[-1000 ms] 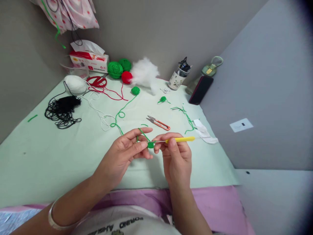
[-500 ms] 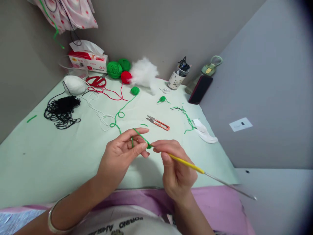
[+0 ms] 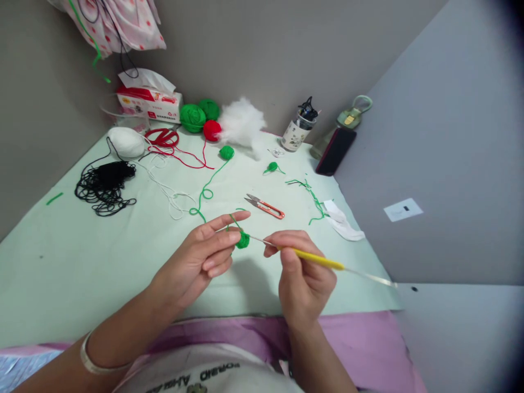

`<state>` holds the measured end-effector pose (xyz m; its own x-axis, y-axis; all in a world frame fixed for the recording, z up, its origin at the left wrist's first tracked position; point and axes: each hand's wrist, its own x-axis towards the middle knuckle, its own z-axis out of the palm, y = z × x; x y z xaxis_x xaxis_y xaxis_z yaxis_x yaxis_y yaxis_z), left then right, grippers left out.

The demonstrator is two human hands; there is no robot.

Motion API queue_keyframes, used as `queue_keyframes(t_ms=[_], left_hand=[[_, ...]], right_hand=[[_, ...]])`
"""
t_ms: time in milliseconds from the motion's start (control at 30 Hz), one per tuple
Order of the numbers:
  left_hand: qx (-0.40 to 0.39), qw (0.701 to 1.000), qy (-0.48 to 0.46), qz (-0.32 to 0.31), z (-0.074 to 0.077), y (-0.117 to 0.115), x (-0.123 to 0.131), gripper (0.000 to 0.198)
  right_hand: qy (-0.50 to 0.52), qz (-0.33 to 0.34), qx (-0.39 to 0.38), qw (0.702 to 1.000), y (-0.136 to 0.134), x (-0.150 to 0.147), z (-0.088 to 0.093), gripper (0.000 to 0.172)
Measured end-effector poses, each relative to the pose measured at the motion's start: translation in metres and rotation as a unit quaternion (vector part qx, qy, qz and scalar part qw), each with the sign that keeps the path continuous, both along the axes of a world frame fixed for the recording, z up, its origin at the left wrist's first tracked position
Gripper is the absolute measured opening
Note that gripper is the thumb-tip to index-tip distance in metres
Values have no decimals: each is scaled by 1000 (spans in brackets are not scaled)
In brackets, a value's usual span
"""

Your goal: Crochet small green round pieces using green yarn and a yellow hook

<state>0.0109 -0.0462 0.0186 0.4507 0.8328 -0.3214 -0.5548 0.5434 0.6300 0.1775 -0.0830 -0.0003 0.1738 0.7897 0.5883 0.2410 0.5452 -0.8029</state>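
Green crochet piece [image 3: 243,240], above the counter's [image 3: 135,273] near middle, is pinched in our left hand [image 3: 196,254], index finger extended; our right hand [image 3: 307,278] closes around the crochet hook [image 3: 319,258]. We do best keeping the green yarn [image 3: 234,219] taut. Since half a second ago, more of the piece shows and the hook's rear end points less nearward.

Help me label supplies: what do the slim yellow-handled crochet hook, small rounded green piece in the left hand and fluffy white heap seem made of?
Slim yellow-handled crochet hook: handle probably smooth plastic, evenly coloured; shaft probably metal, silvery.
Small rounded green piece: apparently yarn, matte and bumpy; fibre unclear.
Fluffy white heap: likely loose stuffing fibre, matte, wispy.
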Motion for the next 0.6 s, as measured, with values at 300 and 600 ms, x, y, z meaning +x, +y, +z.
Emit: queue_keyframes(t_ms=[300, 600], left_hand=[[77, 995, 59, 27, -3, -10, 11, 40], [9, 1000, 10, 5, -2, 0, 4, 27]], right_hand=[[-91, -15, 20, 996, -2, -7, -9, 38], [97, 26, -62, 993, 7, 2, 2, 19]])
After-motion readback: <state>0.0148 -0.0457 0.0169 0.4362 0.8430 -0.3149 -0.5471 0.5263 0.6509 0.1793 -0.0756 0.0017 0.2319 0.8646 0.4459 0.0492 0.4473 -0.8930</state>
